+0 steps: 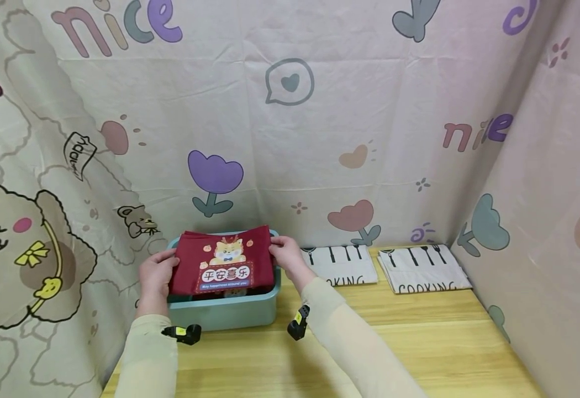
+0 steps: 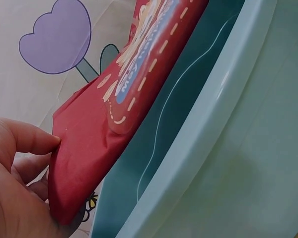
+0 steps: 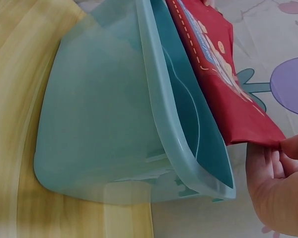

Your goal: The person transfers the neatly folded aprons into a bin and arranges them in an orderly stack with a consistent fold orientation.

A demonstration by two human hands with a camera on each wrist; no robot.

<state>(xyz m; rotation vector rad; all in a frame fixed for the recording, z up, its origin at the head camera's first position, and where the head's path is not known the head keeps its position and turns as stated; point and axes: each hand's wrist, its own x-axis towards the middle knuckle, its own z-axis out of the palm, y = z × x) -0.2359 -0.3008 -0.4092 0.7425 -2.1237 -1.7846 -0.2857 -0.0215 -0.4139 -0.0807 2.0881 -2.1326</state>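
Observation:
A folded red cloth [image 1: 190,271] with a cartoon animal and lettering on it is spread over the opening of a teal plastic bin [image 1: 225,315]. My left hand [image 1: 156,273] pinches its left edge between thumb and fingers, as the left wrist view shows on the red cloth [image 2: 89,148]. At the opposite edge my right hand [image 1: 290,257] pinches it too; in the right wrist view, that hand [image 3: 278,183] has its thumb above the cloth [image 3: 243,119] and fingers beneath. Below the cloth's front edge, another dark red printed piece [image 1: 235,293] shows partly inside the bin.
Two folded white cloths printed with utensils and "COOKING" lie right of the bin, one nearer cloth [image 1: 342,268] and one farther right cloth [image 1: 424,271]. A wooden table [image 1: 250,365] carries everything. Patterned curtains [image 1: 290,138] hang behind and at both sides.

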